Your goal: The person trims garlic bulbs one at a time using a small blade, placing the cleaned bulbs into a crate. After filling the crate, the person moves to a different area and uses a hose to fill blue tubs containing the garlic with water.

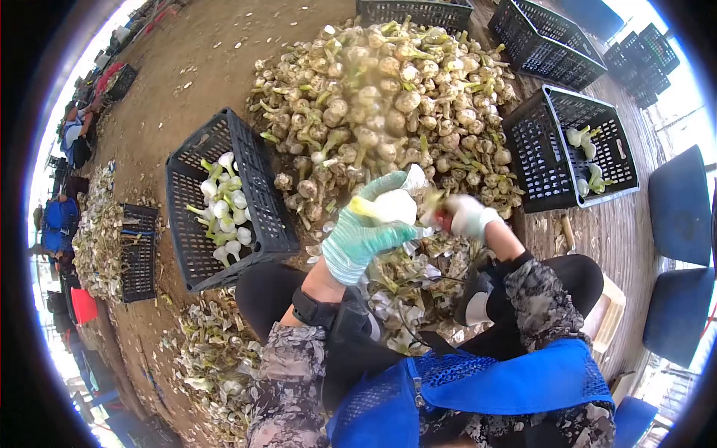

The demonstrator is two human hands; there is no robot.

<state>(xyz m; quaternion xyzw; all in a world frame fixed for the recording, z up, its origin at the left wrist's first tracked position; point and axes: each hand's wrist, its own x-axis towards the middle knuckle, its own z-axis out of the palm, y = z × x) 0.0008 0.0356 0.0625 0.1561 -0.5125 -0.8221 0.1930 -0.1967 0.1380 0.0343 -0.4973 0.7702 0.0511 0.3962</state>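
My left hand (357, 237), in a pale green and white glove, is closed round a peeled white garlic bulb (394, 207) with a short yellow-green stem pointing left. Just right of the bulb is my right hand (467, 216), in a white glove and smeared by motion. Its fingers are curled, and a bit of red shows at them; what they grip cannot be made out. Beyond both hands rises a large heap of untrimmed garlic (388, 97) with dirty skins and stems. Peelings and cut stems (418, 291) lie below the hands, between my legs.
At left a black crate (261, 198) holds several cleaned white bulbs. Another crate (549, 168) at right has a few bulbs, with more crates (545, 45) behind. Discarded skins (213, 358) cover the ground at lower left. Blue chair backs (680, 205) line the right; people sit far left.
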